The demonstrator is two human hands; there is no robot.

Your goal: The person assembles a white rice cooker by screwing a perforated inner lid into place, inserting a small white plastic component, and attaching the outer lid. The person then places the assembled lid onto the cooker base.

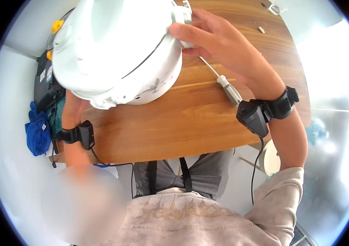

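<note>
A white rice cooker (113, 53) with a rounded lid and a faint printed pattern on its side sits tilted over the table's far left part. My right hand (207, 37) is closed on the white fitting at its right edge, thumb on top and fingers curled around behind. At the cooker's near left edge, my left hand (75, 107) holds it from below, with its fingers hidden behind the white body. A screwdriver (228, 89) with a grey and white handle lies on the table below my right wrist, its shaft pointing toward the cooker.
The brown wooden table (154, 135) has a curved right edge. A small white piece (261, 30) and a clear plastic part (277, 8) lie far right. Left of the cooker are a blue cloth (38, 130), dark equipment and yellow parts (57, 26). Cables hang from both wrist devices.
</note>
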